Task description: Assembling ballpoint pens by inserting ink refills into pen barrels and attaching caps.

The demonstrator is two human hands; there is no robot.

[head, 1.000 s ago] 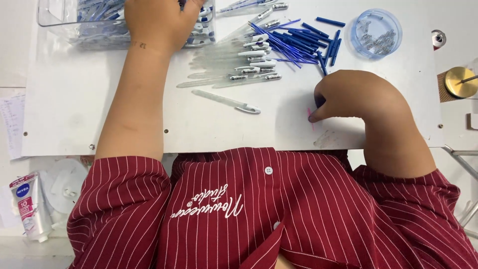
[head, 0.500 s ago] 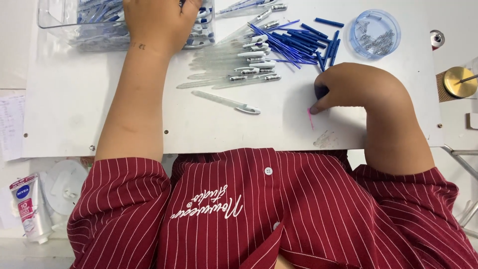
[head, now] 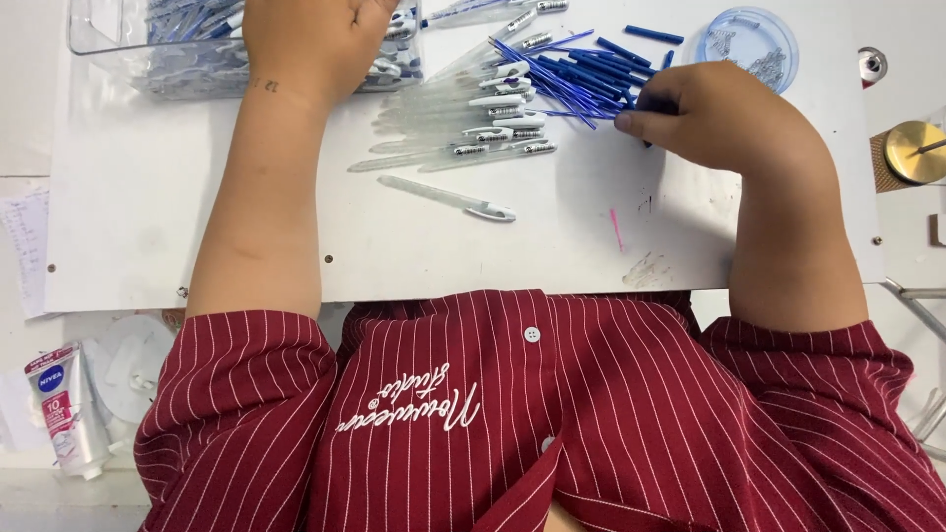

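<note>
My left hand [head: 310, 39] lies on a clear plastic bin [head: 108, 49] of blue-and-clear pens at the top left; its fingers run past the frame's edge. My right hand [head: 719, 113] sits at the near end of a heap of thin blue refills [head: 572, 74], with its curled fingertips touching them. A small dark blue piece [head: 646, 143] shows under its fingers. Several clear pen barrels [head: 463, 118] lie between the hands. A single clear barrel [head: 448, 197] lies apart, nearer me.
All of it rests on a white board [head: 197, 227]. A round clear blue dish [head: 749, 39] of small metal parts stands at the top right, with a brass disc [head: 914, 150] beyond the board's right edge. A white tube [head: 64, 409] lies at the lower left.
My right hand has moved from the bare board up and away from me to the blue refills. My left hand has stayed on the bin.
</note>
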